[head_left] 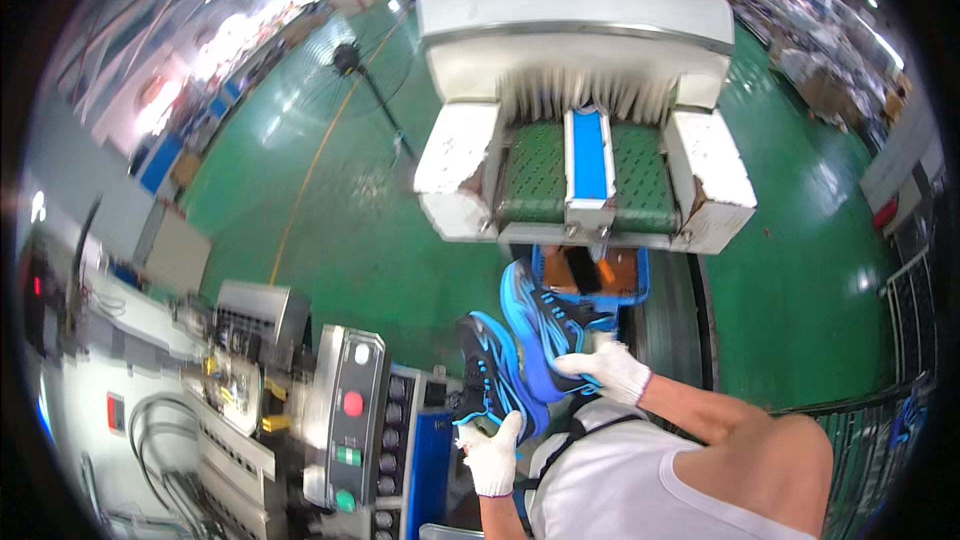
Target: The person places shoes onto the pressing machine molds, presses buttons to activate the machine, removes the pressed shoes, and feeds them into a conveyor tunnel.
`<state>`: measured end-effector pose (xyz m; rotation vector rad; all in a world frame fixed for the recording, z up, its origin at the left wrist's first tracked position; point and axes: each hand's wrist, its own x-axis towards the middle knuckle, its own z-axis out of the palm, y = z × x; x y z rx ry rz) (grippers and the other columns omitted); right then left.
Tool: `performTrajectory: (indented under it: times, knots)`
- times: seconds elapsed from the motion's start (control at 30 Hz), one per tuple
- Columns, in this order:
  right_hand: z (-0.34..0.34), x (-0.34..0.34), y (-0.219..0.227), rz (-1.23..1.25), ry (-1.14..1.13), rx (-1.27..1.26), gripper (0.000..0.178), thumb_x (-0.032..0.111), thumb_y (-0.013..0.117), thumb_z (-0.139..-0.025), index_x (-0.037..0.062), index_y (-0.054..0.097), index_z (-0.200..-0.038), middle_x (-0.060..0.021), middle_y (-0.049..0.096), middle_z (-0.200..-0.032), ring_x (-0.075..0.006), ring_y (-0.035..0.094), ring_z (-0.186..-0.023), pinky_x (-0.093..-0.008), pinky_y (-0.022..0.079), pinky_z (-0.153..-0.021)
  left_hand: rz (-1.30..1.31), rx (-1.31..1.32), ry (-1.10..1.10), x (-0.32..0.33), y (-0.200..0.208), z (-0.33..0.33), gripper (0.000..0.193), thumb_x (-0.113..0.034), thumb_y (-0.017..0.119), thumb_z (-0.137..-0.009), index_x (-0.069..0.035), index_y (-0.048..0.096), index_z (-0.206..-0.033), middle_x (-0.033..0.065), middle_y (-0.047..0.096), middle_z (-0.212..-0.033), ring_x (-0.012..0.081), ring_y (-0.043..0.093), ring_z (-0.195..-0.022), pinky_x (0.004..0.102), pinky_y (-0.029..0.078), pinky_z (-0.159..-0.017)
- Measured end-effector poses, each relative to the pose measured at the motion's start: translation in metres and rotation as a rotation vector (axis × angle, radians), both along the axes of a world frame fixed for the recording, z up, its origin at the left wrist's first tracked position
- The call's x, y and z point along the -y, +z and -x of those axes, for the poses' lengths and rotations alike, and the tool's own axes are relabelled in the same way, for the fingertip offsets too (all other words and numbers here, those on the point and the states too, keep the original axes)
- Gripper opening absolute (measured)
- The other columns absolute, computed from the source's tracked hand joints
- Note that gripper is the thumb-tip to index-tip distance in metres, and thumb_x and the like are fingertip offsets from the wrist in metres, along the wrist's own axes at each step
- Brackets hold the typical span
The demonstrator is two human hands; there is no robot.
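Note:
Two black and blue sports shoes are held up in front of my body, side by side and tilted. My left hand [492, 453], in a white glove, grips the left shoe [490, 365] near its lower end, thumb over the upper. The right shoe [547, 322] is in my right hand [610, 370], also white-gloved, with the fingers wrapped over its side. Laces show on both shoes. Just beyond the shoes hangs or stands a blue bin [640, 275] with brown, black and orange items in it.
Ahead stands a white tunnel machine [575, 15] with a bristle curtain, green conveyor belt [533, 165] and blue centre strip [588, 153]. A control panel [350, 405] with red and green buttons is at my left. A pedestal fan [347, 58] stands on the green floor.

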<state>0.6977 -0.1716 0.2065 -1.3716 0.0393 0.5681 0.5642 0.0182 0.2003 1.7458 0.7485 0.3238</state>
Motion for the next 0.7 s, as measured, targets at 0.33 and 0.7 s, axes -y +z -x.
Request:
performTrajectory:
  times: [0.33,0.7]
  knots:
    - [-0.243,0.129,0.047,0.842,-0.673,0.497,0.088,0.02,0.073,-0.083,-0.0072,0.027,-0.154,-0.0321,0.049,-0.145,-0.0412,0.05,-0.137,-0.0434,0.037,-0.115,-0.527,-0.054,-0.511,0.057,0.084,-0.414,0.085,-0.038,0.075,-0.082,0.009,0.041,-0.145,0.0329,0.058,-0.131,0.0449,0.058,-0.123,0.0466,0.044,-0.106]
    - [-0.345,0.085,0.066,0.992,-0.803,0.922,0.047,0.035,0.06,-0.094,-0.0034,0.06,-0.12,-0.0245,0.071,-0.102,-0.0397,0.069,-0.092,-0.0506,0.053,-0.084,-0.555,0.313,-0.495,0.05,0.073,-0.471,0.082,-0.031,0.068,-0.088,0.008,0.033,-0.151,0.0323,0.042,-0.15,0.0441,0.042,-0.141,0.0449,0.035,-0.118]
